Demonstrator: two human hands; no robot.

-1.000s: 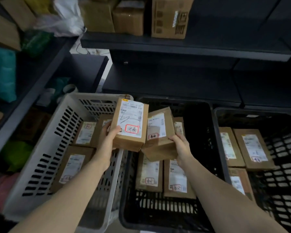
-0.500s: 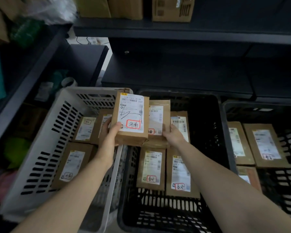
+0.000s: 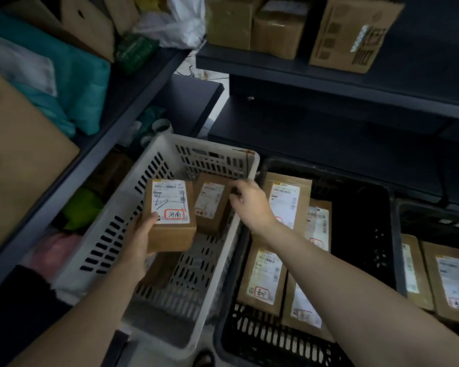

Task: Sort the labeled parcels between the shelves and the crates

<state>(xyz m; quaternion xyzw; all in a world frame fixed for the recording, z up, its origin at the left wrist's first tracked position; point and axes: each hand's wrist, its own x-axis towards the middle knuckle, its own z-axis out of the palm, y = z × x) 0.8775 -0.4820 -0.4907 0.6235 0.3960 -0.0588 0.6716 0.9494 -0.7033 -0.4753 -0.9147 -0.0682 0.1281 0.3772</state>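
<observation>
Parcel (image 3: 170,215) stays gripped in left hand (image 3: 141,234); right hand (image 3: 249,201) has crossed over white crate (image 3: 154,152), its grip impossible to tell.

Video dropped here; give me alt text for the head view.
The left hand holds a labeled parcel above the white crate, while the right hand reaches to the edge of a second parcel inside it. Flat parcels lie in the black crate beside it.

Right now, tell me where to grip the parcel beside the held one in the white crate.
Grip the second parcel by its upper right edge, from above: its left side hides behind the held parcel, and the right hand is at that corner.
</observation>
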